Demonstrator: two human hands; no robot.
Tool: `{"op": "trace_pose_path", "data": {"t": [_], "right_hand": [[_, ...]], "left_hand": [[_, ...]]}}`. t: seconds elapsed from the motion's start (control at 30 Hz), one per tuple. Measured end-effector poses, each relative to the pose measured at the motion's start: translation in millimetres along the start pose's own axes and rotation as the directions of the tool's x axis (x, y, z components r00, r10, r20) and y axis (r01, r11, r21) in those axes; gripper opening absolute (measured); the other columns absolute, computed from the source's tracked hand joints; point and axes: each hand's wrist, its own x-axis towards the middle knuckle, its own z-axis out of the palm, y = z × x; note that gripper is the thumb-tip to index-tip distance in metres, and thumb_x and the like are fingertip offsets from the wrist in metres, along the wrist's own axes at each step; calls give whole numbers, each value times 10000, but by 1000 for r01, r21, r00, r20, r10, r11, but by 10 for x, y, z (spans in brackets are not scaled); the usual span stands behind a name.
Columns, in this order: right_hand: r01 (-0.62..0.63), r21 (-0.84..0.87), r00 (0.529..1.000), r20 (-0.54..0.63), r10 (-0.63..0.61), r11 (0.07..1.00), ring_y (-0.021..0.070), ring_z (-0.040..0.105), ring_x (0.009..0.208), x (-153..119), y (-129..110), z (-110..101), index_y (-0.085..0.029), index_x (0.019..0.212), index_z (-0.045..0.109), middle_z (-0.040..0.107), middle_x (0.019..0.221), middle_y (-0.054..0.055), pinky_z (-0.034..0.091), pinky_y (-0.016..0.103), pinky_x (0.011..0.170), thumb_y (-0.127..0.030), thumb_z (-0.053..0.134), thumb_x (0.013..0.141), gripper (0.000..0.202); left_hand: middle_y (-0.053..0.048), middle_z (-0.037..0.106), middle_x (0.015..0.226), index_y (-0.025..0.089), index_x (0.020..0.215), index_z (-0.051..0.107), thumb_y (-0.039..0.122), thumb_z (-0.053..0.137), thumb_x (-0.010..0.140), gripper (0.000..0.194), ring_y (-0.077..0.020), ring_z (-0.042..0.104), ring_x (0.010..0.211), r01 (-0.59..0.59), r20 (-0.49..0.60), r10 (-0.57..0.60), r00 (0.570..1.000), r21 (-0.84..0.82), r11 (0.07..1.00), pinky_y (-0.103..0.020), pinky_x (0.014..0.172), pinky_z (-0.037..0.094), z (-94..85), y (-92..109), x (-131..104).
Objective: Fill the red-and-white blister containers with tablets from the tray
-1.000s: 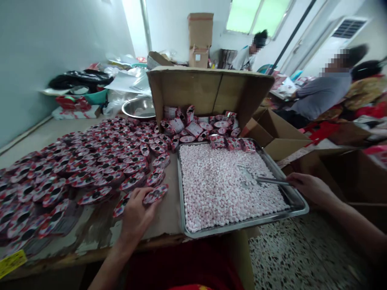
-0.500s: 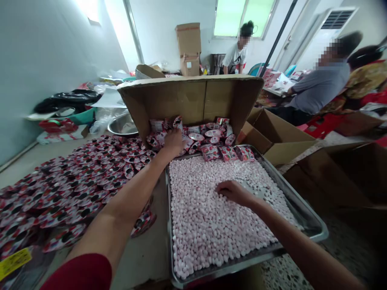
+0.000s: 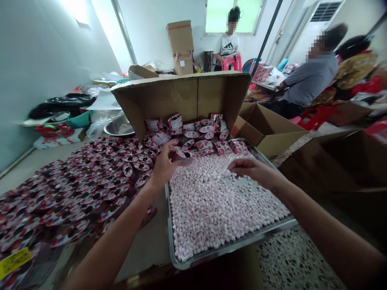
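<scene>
My left hand [image 3: 165, 163] pinches a small red and white packet [image 3: 185, 156] with a dark round hole, over the far left corner of the metal tray [image 3: 208, 254]. Small white candies [image 3: 205, 213] cover most of the tray. Over their far right part, my right hand [image 3: 249, 167] has its fingers closed at the candies; anything between the fingertips is too small to make out. Filled-looking packets [image 3: 207, 129] lie in the tipped cardboard box [image 3: 169, 96] behind the tray, and three rest on the tray's far edge.
Many packets [image 3: 87, 189] spread over the table at left. A metal bowl [image 3: 119, 125] stands behind them. Open cardboard boxes [image 3: 272, 125] are at right. A person [image 3: 228, 44] stands by a pink stool at the back; others sit at right.
My left hand has come back from the box to the tray with a packet in its fingers. My right hand has moved right and lifted slightly. The person at the back now stands upright.
</scene>
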Motion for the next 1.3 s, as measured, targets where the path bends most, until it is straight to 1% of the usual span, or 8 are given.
{"op": "trace_pose_path", "data": {"t": [0.27,0.47,0.67,0.77,0.93,1.0,1.07,1.3], "right_hand": [[37,-334,997,-57,-59,942,132,498,586,-117,-377,108,-196,788,677,584,612,-7,351,266,571,-335,605,748,162],[5,-853,988,-76,-133,522,158,566,675,-214,-765,455,-230,827,751,687,729,22,338,279,613,-214,566,814,187],[27,-962,991,-9,-132,270,167,563,658,-201,-1083,726,-232,817,744,694,738,48,315,287,585,-171,564,812,190],[-4,-945,981,-67,-182,327,169,576,689,-306,-810,301,-250,874,743,701,772,34,333,288,612,-230,542,856,203],[-361,-808,899,-434,-56,465,183,564,686,-462,139,-877,-180,815,754,699,757,77,341,315,629,-190,536,824,219],[-394,-735,872,-488,-26,552,174,540,650,-346,464,-1063,-151,819,757,685,717,83,338,319,615,-194,557,798,206],[-337,-701,896,-444,-14,628,162,535,632,-68,684,-959,-143,840,761,670,678,58,350,303,606,-224,582,784,204],[-75,-333,997,-53,61,940,113,529,576,955,872,213,-175,766,747,644,605,-22,389,232,582,-244,672,669,140]], "left_hand": [[-22,672,989,239,1070,706,254,806,727,357,-162,616,875,-49,130,60,990,-90,995,-268,800,478,45,291,-823],[-20,645,914,202,1007,697,179,805,697,328,-144,590,802,15,174,8,985,-127,992,-253,737,470,153,250,-1003],[-4,656,924,206,1016,659,167,770,691,346,-137,587,794,140,209,-98,973,-198,970,-250,750,473,300,116,-1067],[11,660,900,205,1013,636,184,768,690,350,-130,594,786,225,241,-160,957,-274,935,-228,726,463,275,44,-1061],[17,659,855,217,1021,636,295,786,707,357,-133,596,759,295,184,-258,949,-217,931,-223,685,452,68,17,-988],[21,653,833,222,1013,634,332,796,703,367,-136,590,741,308,122,-291,949,-162,937,-227,673,450,-22,48,-934],[18,652,845,221,1009,630,337,791,706,362,-141,589,747,302,48,-298,953,-108,947,-235,687,455,-88,84,-875],[-4,659,935,209,1060,617,298,745,731,364,-155,602,803,280,-67,-275,959,63,958,-254,745,465,-147,16,-774]]}}
